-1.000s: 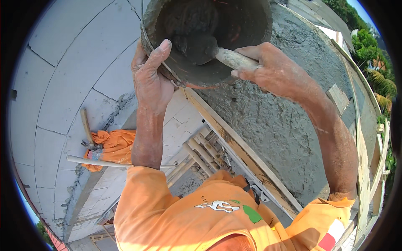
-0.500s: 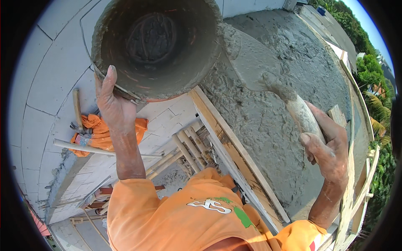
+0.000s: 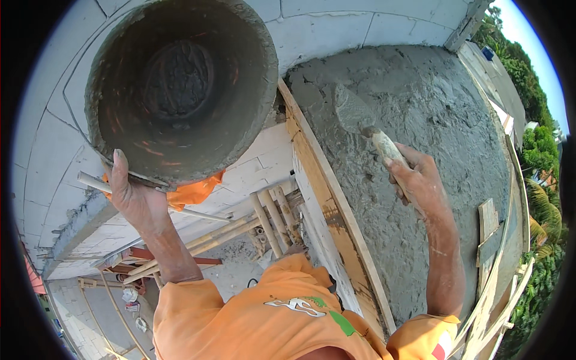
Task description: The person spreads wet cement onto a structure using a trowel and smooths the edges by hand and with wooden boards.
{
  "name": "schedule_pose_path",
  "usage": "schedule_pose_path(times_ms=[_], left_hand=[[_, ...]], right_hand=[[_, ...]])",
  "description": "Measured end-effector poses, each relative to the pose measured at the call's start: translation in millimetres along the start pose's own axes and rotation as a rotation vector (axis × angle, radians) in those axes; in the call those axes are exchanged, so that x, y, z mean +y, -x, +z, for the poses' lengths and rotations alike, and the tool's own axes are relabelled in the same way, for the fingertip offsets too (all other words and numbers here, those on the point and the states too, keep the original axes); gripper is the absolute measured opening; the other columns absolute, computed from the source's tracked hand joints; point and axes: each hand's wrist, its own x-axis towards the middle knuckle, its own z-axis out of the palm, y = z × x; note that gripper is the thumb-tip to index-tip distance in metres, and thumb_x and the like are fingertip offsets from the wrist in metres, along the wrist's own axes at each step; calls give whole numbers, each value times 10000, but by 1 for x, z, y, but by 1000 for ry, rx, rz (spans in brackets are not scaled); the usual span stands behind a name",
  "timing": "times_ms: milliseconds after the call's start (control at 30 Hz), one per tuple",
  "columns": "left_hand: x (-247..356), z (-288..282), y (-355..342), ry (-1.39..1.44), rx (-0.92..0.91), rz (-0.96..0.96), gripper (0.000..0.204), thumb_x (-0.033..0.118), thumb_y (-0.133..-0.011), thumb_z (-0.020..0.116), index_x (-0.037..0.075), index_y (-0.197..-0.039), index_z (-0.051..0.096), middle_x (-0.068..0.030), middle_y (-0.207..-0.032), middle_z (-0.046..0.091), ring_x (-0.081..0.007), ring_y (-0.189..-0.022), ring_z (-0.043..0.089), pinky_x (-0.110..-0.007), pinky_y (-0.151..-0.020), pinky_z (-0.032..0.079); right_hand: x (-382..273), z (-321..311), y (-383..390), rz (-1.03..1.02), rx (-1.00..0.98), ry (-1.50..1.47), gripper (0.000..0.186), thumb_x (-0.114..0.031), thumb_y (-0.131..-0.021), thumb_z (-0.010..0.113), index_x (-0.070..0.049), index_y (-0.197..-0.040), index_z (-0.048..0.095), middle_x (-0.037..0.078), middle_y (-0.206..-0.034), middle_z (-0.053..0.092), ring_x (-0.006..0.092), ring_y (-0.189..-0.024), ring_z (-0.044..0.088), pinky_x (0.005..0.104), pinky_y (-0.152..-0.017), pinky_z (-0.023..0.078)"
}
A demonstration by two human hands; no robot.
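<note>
bucket raised, trowel on wet mortar

nearest us, our orange shirt (image 3: 270, 318) fills the lower edge. our left hand (image 3: 135, 198) is clenched on the rim of the mortar-caked bucket (image 3: 180, 84), held up and tipped so its emptied inside faces us. our right hand (image 3: 417, 180) is closed around the wooden handle of the trowel (image 3: 360, 123), whose blade lies on the wet mortar bed (image 3: 420, 120). a timber form board (image 3: 327, 204) edges that bed. below it we see bamboo poles (image 3: 270, 219); beyond, the white block wall (image 3: 336, 27).
</note>
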Motion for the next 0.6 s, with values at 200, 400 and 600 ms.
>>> schedule_pose_path(times_ms=[200, 400, 600], left_hand=[[22, -35, 8, 104, 62, -7, 353, 145, -979, 556, 2, -1301, 527, -115, -1280, 593, -233, -1185, 565, -429, -1028, 453], [18, -43, 7, 65, 112, 11, 367, 140, -974, 558, 10, -1315, 515, -117, -1298, 581, -236, -1196, 557, -434, -1029, 450], [9, -42, 14, 17, 94, -12, 412, 142, -952, 592, 33, -1336, 493, -99, -1258, 595, -225, -1148, 585, -408, -1005, 470]], right_hand=[[-8, 68, -74, -551, 271, 565, 471, -190, -885, 638, 16, -1300, 551, 148, -765, 640, 263, -655, 677, 391, -579, 526], [1, 125, -130, -559, 313, 989, 602, -171, -876, 643, -70, -1426, 419, 206, -923, 621, 381, -725, 683, 479, -586, 537], [-5, 98, -105, -523, 327, 874, 625, -220, -868, 663, -97, -1431, 421, 209, -933, 629, 381, -760, 684, 470, -609, 540]])
